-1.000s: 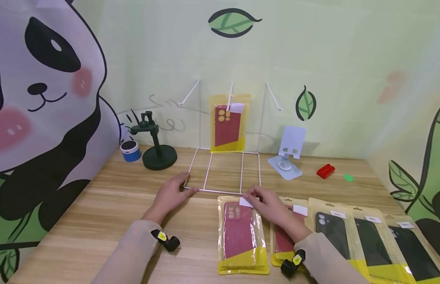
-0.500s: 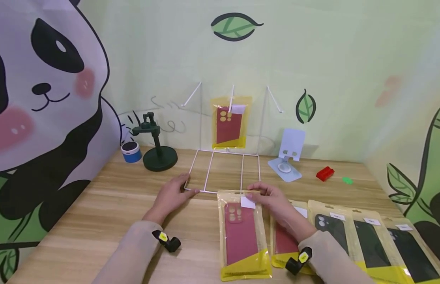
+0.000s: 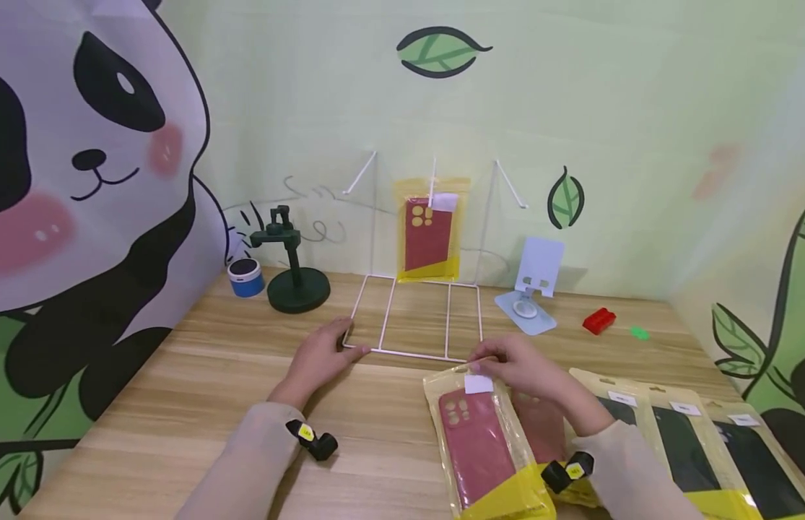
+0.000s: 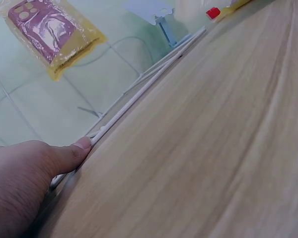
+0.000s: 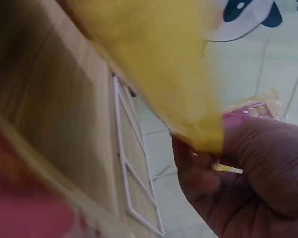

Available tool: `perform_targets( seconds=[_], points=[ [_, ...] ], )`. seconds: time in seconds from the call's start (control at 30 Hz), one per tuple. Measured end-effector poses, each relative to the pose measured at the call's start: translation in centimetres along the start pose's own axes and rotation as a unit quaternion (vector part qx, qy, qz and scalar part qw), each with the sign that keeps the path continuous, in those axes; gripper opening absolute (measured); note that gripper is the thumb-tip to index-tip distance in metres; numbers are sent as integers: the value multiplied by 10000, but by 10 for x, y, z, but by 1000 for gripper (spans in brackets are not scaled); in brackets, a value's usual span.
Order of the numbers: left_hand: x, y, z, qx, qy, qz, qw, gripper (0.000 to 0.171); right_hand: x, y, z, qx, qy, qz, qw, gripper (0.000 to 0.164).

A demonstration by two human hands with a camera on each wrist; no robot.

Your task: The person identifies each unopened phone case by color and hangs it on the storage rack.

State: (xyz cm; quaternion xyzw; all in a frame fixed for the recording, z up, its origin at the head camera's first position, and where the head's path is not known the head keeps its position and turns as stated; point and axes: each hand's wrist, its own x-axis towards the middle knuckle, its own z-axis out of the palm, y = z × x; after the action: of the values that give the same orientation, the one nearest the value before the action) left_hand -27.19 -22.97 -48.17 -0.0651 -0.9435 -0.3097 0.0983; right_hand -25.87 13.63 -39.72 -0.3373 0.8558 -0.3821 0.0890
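My right hand (image 3: pixel 522 372) pinches the top edge of a clear-and-yellow pouch with a dark red phone case (image 3: pixel 476 448), which hangs tilted over the table's front. In the right wrist view the pouch is a blurred yellow sheet between thumb and fingers. My left hand (image 3: pixel 314 361) holds the front left corner of a white wire display rack (image 3: pixel 415 354), its thumb on the front bar; the other fingers are mostly hidden in the left wrist view. From the rack's middle hook hangs another pouched red phone case (image 3: pixel 428 242). The two side hooks bear nothing.
Several pouched phone cases, including a dark one (image 3: pixel 684 440), lie in a row at the right. Behind stand a dark green stand (image 3: pixel 298 289), a blue-and-white cylinder (image 3: pixel 246 278) and a pale phone stand (image 3: pixel 537 271). A red block (image 3: pixel 599 321) lies further right.
The right hand has taken the red phone case's pouch by its top, raised it off the table and shifted it rightward, tilting it. The left hand stays on the rack.
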Motion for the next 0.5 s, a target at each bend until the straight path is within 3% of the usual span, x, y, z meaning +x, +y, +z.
perform_targets(
  seconds=[0.13, 0.27, 0.4, 0.5],
  points=[
    [0, -2, 1, -2, -33, -31, 10000, 76, -5, -4, -9, 898, -564, 565, 9928, 19],
    [0, -3, 1, 7, -62, -50, 10000, 77, -10, -15, -17, 1562, -482, 805, 9833, 25],
    [0, -2, 0, 24, -22, -55, 10000, 76, -12, -32, -20, 1373, 162, 656, 9882, 26],
    [0, -1, -1, 57, -23, -55, 10000, 75, -15, -44, -20, 643, 577, 505, 9950, 19]
  ],
)
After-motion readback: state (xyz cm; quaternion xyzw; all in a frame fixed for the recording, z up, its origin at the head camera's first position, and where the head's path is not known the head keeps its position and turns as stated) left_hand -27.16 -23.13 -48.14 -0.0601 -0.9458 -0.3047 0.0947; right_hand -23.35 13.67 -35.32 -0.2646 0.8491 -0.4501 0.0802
